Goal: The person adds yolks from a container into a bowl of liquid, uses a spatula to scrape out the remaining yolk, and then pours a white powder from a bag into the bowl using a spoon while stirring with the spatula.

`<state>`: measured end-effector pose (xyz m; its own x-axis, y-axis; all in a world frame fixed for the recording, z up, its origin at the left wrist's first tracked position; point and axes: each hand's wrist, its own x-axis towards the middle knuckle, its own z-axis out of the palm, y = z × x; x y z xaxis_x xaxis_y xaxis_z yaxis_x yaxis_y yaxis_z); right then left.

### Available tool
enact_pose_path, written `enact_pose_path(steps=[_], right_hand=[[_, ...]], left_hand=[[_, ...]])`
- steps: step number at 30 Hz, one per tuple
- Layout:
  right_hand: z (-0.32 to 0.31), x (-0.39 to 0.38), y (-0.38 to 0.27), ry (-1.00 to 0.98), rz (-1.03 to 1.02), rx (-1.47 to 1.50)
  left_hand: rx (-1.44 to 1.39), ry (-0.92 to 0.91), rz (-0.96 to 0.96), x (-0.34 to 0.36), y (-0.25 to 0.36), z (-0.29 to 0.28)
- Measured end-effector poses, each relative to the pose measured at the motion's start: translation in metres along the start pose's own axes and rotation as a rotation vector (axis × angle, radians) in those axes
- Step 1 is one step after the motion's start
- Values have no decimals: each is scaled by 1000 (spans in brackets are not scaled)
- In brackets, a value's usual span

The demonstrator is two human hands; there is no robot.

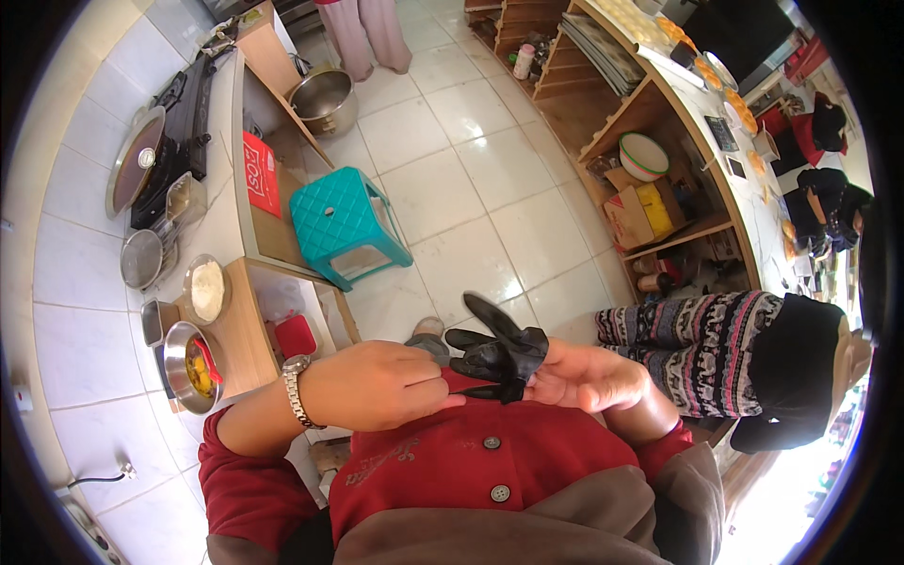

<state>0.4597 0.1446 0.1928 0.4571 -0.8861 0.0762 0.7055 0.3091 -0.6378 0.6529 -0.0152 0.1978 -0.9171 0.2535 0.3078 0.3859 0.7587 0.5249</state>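
Note:
My left hand (381, 381), with a metal watch at the wrist, has its fingers curled against a black glove (499, 348) in front of my red top. My right hand (589, 377) lies palm up at the other side of the glove, thumb out and fingers partly hidden in or behind it. The glove's floppy fingers point up and to the left. Near my left arm are a steel bowl (181, 367) with yellow contents and a red utensil, and a dish of white contents (205, 292).
A teal stool (334, 217) and steel pot (323, 99) stand on the floor (466, 169). A stove (184, 99) sits on the left counter. Shelves (603, 132) line the right. Another person's legs (367, 38) are ahead; another person in patterned trousers (697, 353) is beside me.

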Motion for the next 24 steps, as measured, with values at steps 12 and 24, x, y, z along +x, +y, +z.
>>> enact_pose_path(steps=[12,24], right_hand=[[-2,2,11,56,-130,-236],[-57,33,38,450,-528,-127]], left_hand=[[110,24,-70,-6,-8,-19],[-433,722,-587,39,-40,85]])
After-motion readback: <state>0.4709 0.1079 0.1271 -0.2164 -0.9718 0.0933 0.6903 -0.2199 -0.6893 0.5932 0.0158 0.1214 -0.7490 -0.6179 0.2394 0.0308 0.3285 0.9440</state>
